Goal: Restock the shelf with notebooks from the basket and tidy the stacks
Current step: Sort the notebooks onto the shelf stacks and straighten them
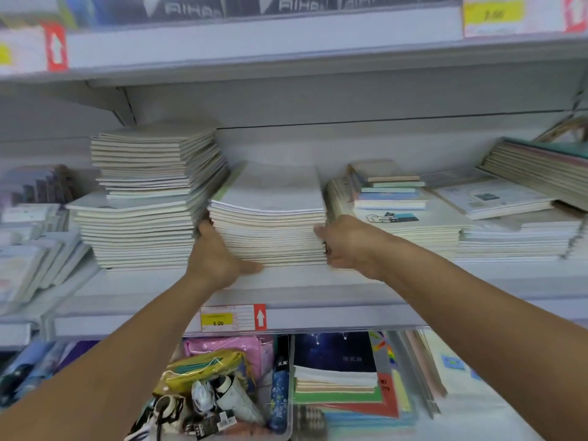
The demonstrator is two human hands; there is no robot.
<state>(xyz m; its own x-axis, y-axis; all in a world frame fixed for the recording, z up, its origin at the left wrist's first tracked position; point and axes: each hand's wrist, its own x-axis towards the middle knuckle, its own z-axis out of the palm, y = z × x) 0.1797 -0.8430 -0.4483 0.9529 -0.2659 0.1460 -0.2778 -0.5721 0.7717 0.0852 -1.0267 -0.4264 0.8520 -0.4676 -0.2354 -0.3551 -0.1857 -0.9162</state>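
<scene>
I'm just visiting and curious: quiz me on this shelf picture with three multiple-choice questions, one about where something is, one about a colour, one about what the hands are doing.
1. Where is the stack that the hands hold?
A. between a taller stack and a stack topped with small books
B. on the top shelf
C. in a basket on the floor

2. What colour is the arrow tag beside the 6.00 price label?
A. green
B. red
C. black

3. How do the hands meet the stack?
A. both lie flat on top
B. only one touches it
C. one presses each side

Answers:
1 A: the middle stack sits between the taller stack and the stack topped with small books.
2 B: the arrow tag is red.
3 C: the left hand and right hand flank its sides.
</scene>
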